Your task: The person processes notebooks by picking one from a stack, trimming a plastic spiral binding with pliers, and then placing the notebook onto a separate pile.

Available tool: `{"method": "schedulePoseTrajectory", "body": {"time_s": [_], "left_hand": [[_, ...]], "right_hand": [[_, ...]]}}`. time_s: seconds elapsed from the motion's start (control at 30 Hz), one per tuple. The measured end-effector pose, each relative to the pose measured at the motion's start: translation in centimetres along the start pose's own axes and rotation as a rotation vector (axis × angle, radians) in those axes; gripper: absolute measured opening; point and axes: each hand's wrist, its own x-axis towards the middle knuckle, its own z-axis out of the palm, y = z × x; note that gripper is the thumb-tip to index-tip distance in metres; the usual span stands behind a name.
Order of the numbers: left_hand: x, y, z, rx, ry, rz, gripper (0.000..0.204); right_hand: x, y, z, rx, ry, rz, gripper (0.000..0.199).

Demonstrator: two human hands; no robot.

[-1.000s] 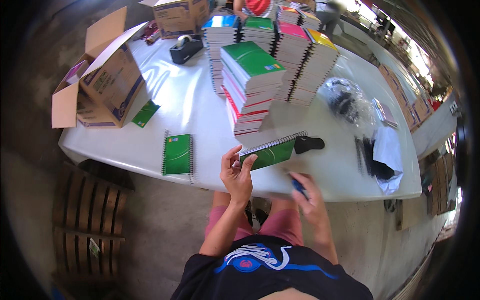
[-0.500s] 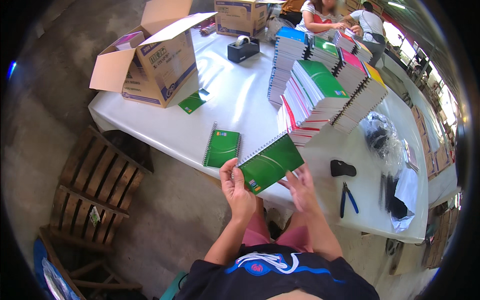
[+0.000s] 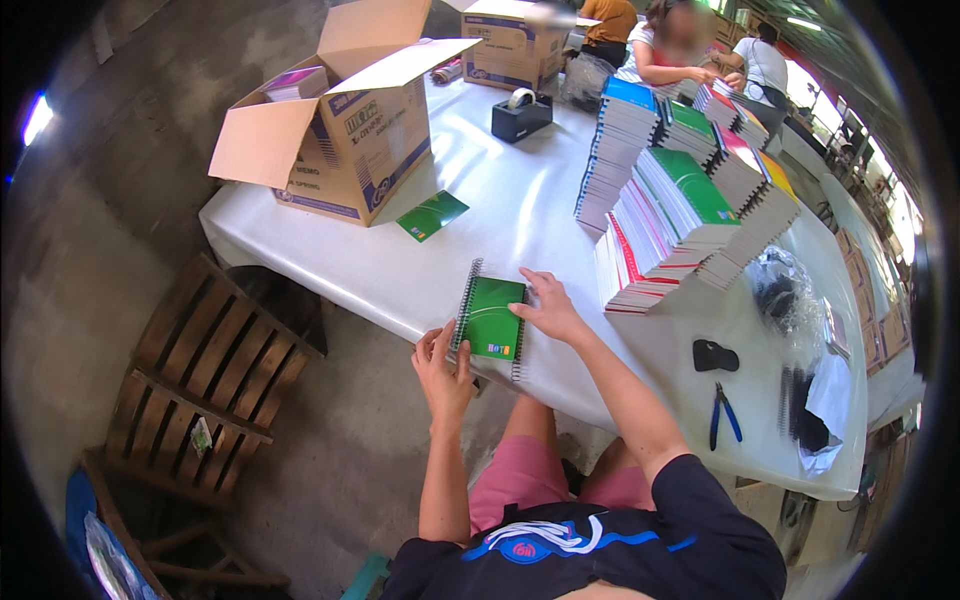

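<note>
Apparently to steady it from both sides, the left hand (image 3: 443,378) curls at the green notebook (image 3: 492,318)'s near-left corner, its grip unclear, while the right hand (image 3: 553,308), fingers spread, thumbs the right edge. The notebook lies by the table (image 3: 390,285)'s front edge, long axis pointing away, coloured patch (image 3: 498,350) nearest the person.

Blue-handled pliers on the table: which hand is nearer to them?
Right. The right hand, at the green notebook's right edge, is left of the pliers; the left hand, at the notebook's left edge, is farther left.
</note>
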Motion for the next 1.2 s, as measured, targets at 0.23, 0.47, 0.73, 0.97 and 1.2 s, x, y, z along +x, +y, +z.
{"method": "schedulePoseTrajectory", "body": {"time_s": [0.23,0.47,0.73,0.97,1.2], "left_hand": [[-0.4,0.7,-1.1,0.117,-0.161,0.068,0.075],[0.1,4.9,-0.7,0.044,0.084,0.146,0.064],[-0.3,12.5,1.3,-0.069,0.104,0.498,0.048],[-1.6,21.7,2.2,-1.026,-0.365,0.246,0.076],[-3.9,21.2,8.5,-1.374,-0.363,0.682,0.014]], "right_hand": [[-5.6,-10.5,-10.1,-0.176,0.464,-0.509,0.049],[-5.0,-8.5,-29.9,-0.488,0.604,0.149,0.042],[-3.7,-4.0,-33.1,-0.197,0.362,0.333,0.042],[-13.3,-9.1,-27.8,-0.234,0.893,-0.289,0.018],[-22.3,-5.3,-21.4,-0.444,0.725,-0.779,0.029]]}}
